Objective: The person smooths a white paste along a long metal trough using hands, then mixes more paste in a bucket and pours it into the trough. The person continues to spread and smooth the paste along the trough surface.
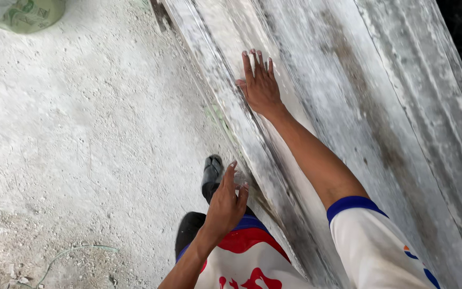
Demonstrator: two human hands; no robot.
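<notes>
- Fingertips (252, 56) of the right hand (260, 85) lie flat and close together, pressed against a long, grey-white corrugated sheet of weathered roofing (348, 107), clamped on nothing.
- Left hand (225, 206) hangs lower, fingers loosely spread, tips touching or just short of the sheet's near ridge; contact cannot be told.
- Leaning at the person's right, the sheet runs the whole length of the view: one sheet, several ridges.
- Judged by its look, it is stiff along the ridges, likely to flex across them, dusty and slick, with edges that may cut; a ridge or the near edge offers the best hold.
- One black boot (212, 171) stands on the pale concrete floor (81, 134).
- One green sack (25, 13) sits at the far corner; one thin green cord (70, 254) lies nearby.
</notes>
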